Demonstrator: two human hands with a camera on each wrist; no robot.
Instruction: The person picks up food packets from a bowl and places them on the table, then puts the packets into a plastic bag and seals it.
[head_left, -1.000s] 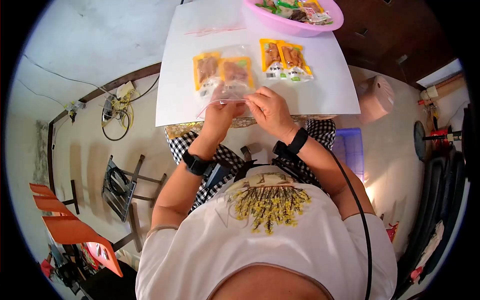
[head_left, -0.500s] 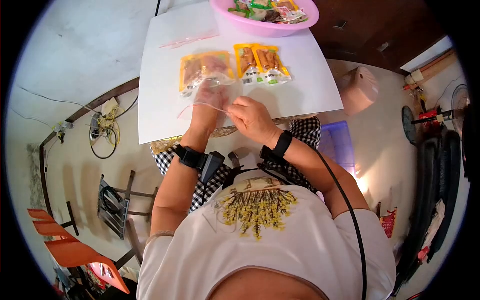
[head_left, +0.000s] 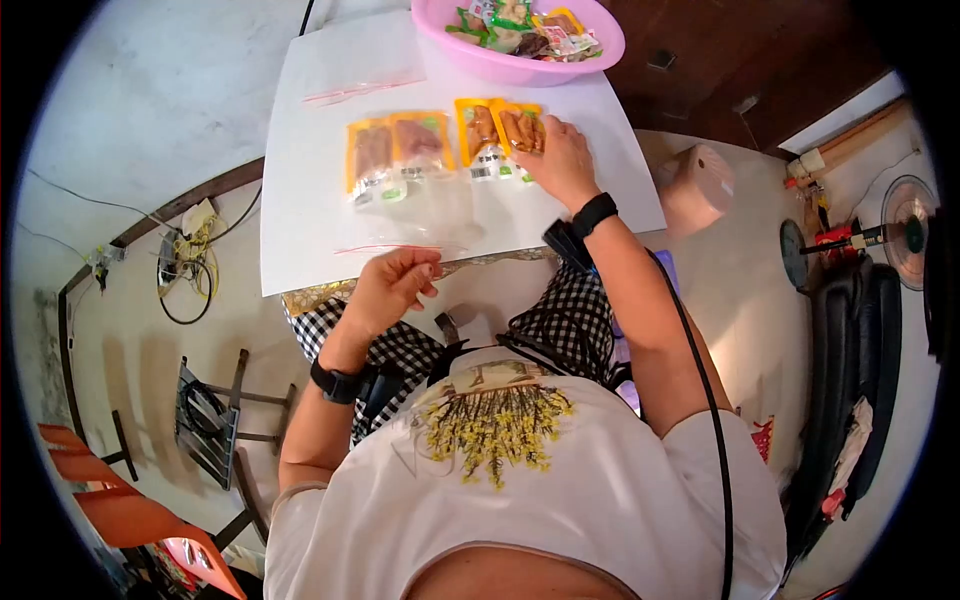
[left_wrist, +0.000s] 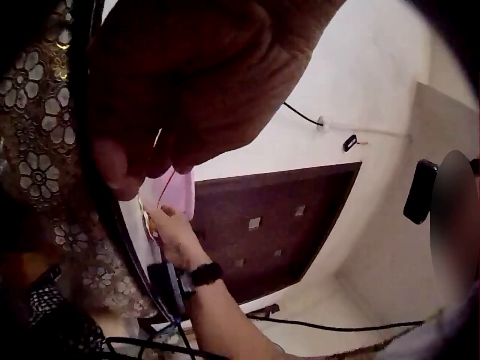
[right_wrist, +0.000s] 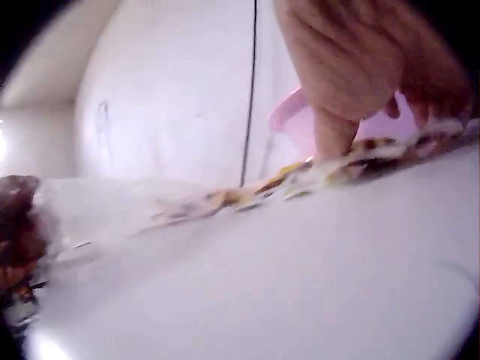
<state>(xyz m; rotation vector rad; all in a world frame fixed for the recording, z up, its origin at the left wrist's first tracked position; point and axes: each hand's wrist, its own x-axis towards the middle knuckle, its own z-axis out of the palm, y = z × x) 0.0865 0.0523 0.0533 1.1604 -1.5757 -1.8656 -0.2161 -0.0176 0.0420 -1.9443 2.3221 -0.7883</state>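
In the head view a clear zip bag [head_left: 430, 205] lies on the table with two yellow-edged packets [head_left: 372, 150] inside. My left hand [head_left: 392, 288] is at its red-lined opening, fingers curled, pinching the film; the clear film [right_wrist: 97, 217] stretches from that hand in the right wrist view. Two loose yellow-edged packets [head_left: 482, 130] lie overlapping to the bag's right. My right hand [head_left: 562, 165] grips the rightmost packet [head_left: 521, 130], thumb on its near side and fingers at its far right edge. The right wrist view shows that hand [right_wrist: 360, 67] reaching down onto the packets.
A pink basin [head_left: 510, 68] holding several small packets stands at the table's far edge. Another clear bag with a red line [head_left: 365, 90] lies at the back left. Beyond the table's right edge is a pinkish stool [head_left: 700, 188].
My right hand has left the bag's opening and moved up and right onto the loose packets. My left hand has come out of the bag to its near edge. The bagged packets lie flatter.
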